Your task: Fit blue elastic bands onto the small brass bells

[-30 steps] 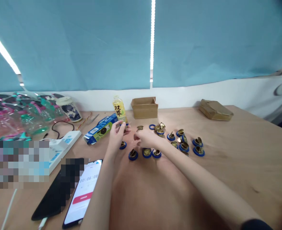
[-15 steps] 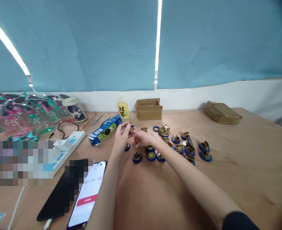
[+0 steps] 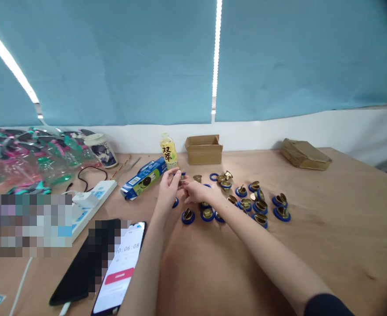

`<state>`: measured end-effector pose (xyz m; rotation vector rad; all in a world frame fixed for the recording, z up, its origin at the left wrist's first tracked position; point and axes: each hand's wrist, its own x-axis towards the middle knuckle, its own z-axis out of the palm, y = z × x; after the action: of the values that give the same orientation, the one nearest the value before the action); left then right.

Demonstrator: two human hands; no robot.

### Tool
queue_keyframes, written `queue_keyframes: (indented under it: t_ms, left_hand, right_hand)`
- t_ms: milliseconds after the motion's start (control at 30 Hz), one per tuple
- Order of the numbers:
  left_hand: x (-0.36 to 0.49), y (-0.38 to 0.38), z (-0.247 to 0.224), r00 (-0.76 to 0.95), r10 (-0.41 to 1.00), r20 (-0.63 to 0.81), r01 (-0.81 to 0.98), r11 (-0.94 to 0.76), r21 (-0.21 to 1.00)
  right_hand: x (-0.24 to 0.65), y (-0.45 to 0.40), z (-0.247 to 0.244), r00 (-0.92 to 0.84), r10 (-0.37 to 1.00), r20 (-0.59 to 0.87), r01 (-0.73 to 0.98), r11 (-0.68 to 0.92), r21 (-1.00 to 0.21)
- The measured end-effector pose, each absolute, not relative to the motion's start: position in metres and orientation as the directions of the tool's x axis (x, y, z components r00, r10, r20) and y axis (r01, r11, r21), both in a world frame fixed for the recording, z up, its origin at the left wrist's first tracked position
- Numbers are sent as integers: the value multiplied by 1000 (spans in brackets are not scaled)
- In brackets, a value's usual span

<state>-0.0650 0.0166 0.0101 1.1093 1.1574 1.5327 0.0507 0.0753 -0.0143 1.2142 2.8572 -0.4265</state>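
Observation:
My left hand (image 3: 169, 186) and my right hand (image 3: 195, 192) meet above the middle of the table, fingertips close together. Pinched in the left fingers is a small brass-coloured fitting (image 3: 181, 180), mostly covered, with a bit of blue showing near it. The right fingers are closed against the same piece from the right side. Brass fittings with blue rings (image 3: 188, 216) lie scattered around and to the right of my hands. A loose blue ring (image 3: 214, 177) and a brass fitting without a visible ring (image 3: 197, 178) lie behind the right hand.
Behind my hands stand a yellow-labelled bottle (image 3: 169, 151) and an open cardboard box (image 3: 204, 151). A blue carton (image 3: 144, 177), power strip (image 3: 96, 202), lit phone (image 3: 121, 267) and lidded cup (image 3: 101, 150) are to the left. A flattened brown package (image 3: 305, 153) sits back right.
Both hands stay at nearly the same spot, with the fingers shifted slightly around the small fitting. The scattered fittings have not moved.

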Motion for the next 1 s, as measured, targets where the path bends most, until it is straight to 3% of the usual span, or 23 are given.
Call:
queue_keyframes:
  t_ms: [733,1000]
  left_hand:
    - [-67,17,12,-211,964,163,-150,-197,969]
    - [-70,19,10,-212,964,161,-164,-198,966]
  right_hand:
    - [47,75,-2,-701,638,-318,712,649,-268]
    - [51,79,-5,-675,695,-247,731,585,-351]
